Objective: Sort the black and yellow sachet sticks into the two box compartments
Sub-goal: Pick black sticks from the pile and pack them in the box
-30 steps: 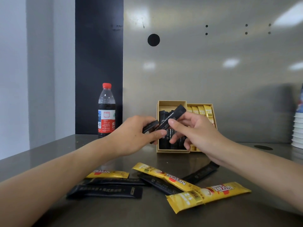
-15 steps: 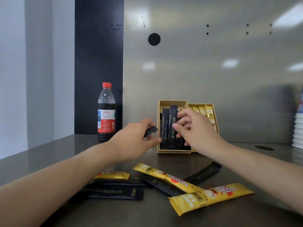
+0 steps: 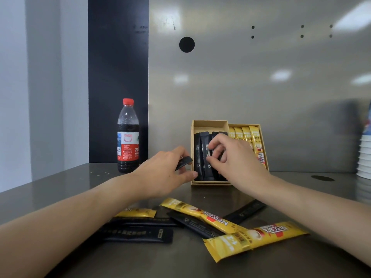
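The left hand (image 3: 164,175) is curled, knuckles up, and pinches a held black stick (image 3: 183,162) between thumb and fingers; only the stick's short far end shows past the fingertips, aimed at the near left corner of the box (image 3: 210,182), which the thumb tip almost touches. The right hand (image 3: 237,161) reaches over the box from the other side, its fingers bent and close together, with thumb and forefinger closing in a pinch on the boxed black sticks (image 3: 200,155). Those stand side by side in the left compartment, directly under and just left of that hand's fingertips, between the two hands. The boxed yellow sticks (image 3: 246,136) fill the right compartment, behind the right hand's knuckles and partly covered by the back of the hand. Nearer the person than both hands, the loose sticks lie on the table (image 3: 60,187) between and under the forearms: a long yellow stick (image 3: 202,215) slants below the gap between the wrists, a front yellow stick (image 3: 255,239) lies under the right forearm's inner side, and a small yellow stick (image 3: 138,212) peeps out beside the left forearm. Several loose black sticks (image 3: 140,234) lie among them, one close to the left forearm and another just inside the right wrist. Beyond the left hand, to its outer side, stands a bottle (image 3: 128,137) with a red cap, well apart from the fingers. Far out past the right hand, a stack of cups (image 3: 364,157) sits at the frame's edge.
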`<state>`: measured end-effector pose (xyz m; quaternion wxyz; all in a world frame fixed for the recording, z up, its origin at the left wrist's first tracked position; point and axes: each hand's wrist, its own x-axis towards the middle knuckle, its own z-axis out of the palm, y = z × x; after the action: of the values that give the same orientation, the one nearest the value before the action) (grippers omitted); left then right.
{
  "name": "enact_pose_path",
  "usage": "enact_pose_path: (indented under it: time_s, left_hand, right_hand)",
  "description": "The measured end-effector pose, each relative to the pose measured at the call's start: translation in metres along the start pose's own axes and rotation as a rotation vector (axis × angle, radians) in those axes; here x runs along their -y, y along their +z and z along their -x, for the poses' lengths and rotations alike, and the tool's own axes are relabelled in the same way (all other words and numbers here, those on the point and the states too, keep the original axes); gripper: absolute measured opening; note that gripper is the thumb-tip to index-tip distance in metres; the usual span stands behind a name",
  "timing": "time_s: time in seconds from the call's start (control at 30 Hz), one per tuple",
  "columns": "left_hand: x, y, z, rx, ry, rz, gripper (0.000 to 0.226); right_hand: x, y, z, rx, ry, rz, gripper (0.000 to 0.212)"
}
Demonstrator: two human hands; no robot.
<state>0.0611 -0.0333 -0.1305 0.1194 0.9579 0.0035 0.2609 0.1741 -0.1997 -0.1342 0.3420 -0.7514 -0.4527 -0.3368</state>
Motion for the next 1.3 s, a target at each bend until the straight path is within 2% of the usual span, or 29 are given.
enact_pose_path:
  time_s: [0.2,0.33,0.47,0.7,0.8,1.0,1.2,1.3]
  left_hand:
    - [-0.001,-0.001,0.000,-0.051,0.016,0.058,0.031]
    - [-0.007,-0.007,0.002,-0.145,-0.025,0.168,0.049]
    - [-0.005,-0.015,0.001,-0.242,-0.059,0.163,0.059]
    - [0.000,-0.015,-0.002,-0.129,-0.120,0.536,0.055]
    - [-0.003,-0.015,0.000,-0.122,-0.073,0.623,0.056]
    - [-0.014,-0.020,0.000,-0.184,-0.016,0.786,0.054]
    - [-0.015,-0.017,0.001,-0.133,-0.048,0.850,0.057]
    - [-0.015,-0.018,0.001,-0.147,-0.016,0.847,0.042]
  right_hand:
    - [0.000,-0.001,0.000,0.005,-0.030,0.022,0.016]
    - [0.003,-0.009,0.003,-0.005,-0.034,-0.010,0.011]
    - [0.006,-0.016,0.012,0.068,-0.051,-0.022,0.008]
    - [0.014,-0.017,0.018,0.165,-0.058,-0.030,0.011]
    - [0.025,-0.016,0.023,0.260,-0.082,-0.064,0.009]
    - [0.043,-0.020,0.028,0.353,-0.108,-0.014,0.041]
    - [0.039,-0.017,0.026,0.359,-0.072,-0.047,0.020]
    - [0.037,-0.018,0.026,0.432,0.019,-0.175,0.022]
